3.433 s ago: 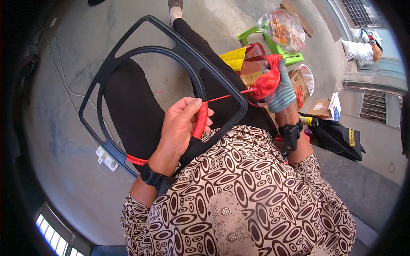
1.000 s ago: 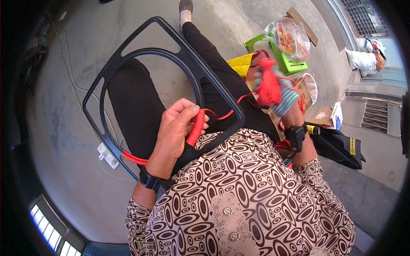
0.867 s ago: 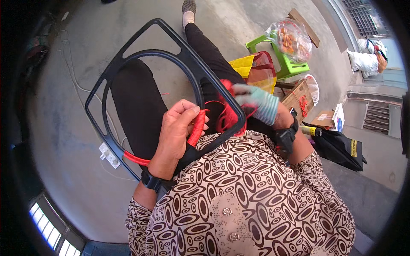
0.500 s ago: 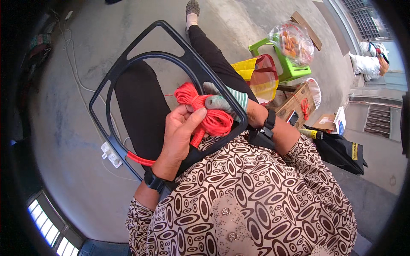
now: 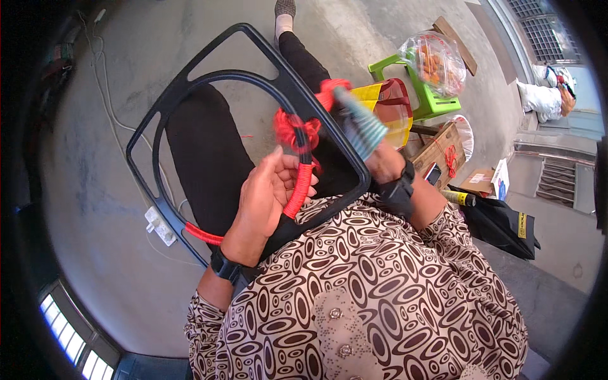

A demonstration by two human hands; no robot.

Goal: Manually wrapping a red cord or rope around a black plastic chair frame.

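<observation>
A black frame (image 5: 211,47) with a curved inner bar rests across my lap. Red cord is wound tightly around two parts of that bar; the nearer winding (image 5: 297,190) lies by my bare left hand (image 5: 265,193). Its fingers curl behind the wound bar, tips showing on the far side, thumb raised. My right hand (image 5: 364,126), in a grey and green striped glove, is blurred by motion beyond the frame's right side. It grips a bundle of red cord (image 5: 329,94), part of which hangs around the inner bar, left of the glove. Its exact path is smeared.
To the right stand a green stool (image 5: 430,98) with a clear bag of orange things (image 5: 437,66), a yellow and red bag (image 5: 392,114) and a wooden box (image 5: 437,155). A black bag (image 5: 500,218) lies nearer. A white power strip (image 5: 159,227) and cable are at left.
The red cord bundle has moved from over my left fingers up and right, across the inner bar, with my gloved right hand. My left hand has come to the wound bar.
</observation>
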